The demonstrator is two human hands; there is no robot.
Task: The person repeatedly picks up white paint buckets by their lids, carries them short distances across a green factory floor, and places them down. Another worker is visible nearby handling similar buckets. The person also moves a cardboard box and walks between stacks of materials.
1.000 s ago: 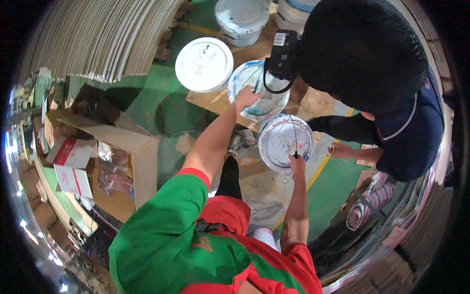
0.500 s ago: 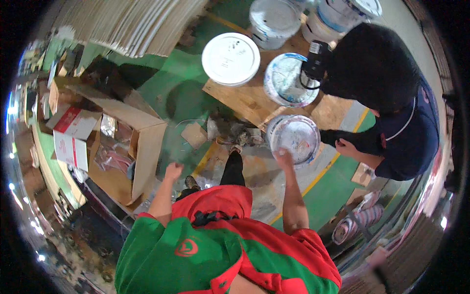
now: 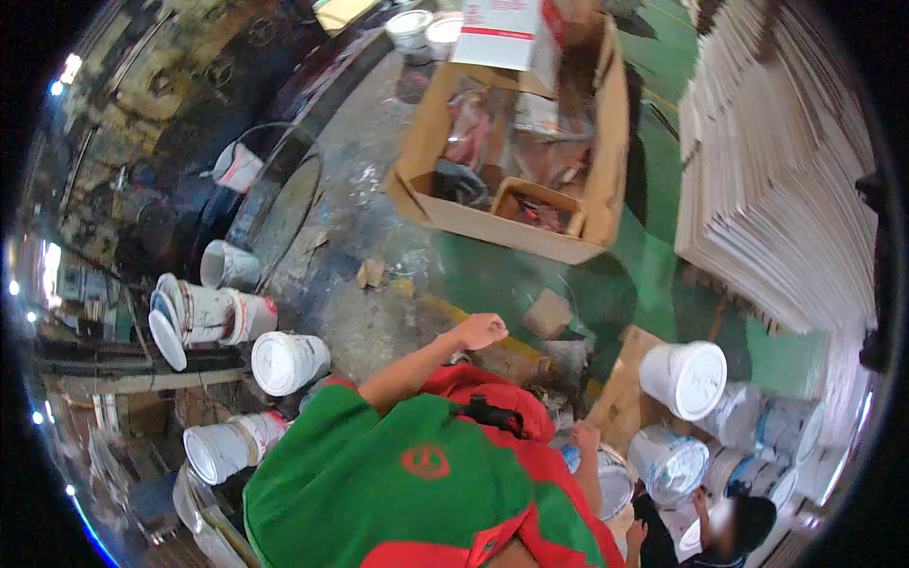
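Observation:
My left hand point(image 3: 481, 330) is held out in front of my body, its fingers curled into a loose fist with nothing seen in it. At the edge of a white paint bucket point(image 3: 615, 488) is my right hand point(image 3: 585, 437), its fingers curled. Whether it grips the bucket's rim or handle is hidden. A small blue patch shows beside that hand. Close by stands a paint-smeared bucket point(image 3: 669, 465), with a white lidded bucket point(image 3: 684, 379) past it on a wooden board point(image 3: 620, 383).
A co-worker point(image 3: 748, 530) in dark clothes is by the buckets at lower right. Ahead stands a large open cardboard box point(image 3: 511, 225) with smaller boxes and plastic bags inside. Stacked sheets point(image 3: 776, 180) rise at the right. More buckets point(image 3: 291, 363) stand left beside dark machinery point(image 3: 161, 142).
My view has swung left, so the cardboard box is now ahead and the buckets and co-worker are at lower right. My right hand stays near the same bucket; the left stays curled.

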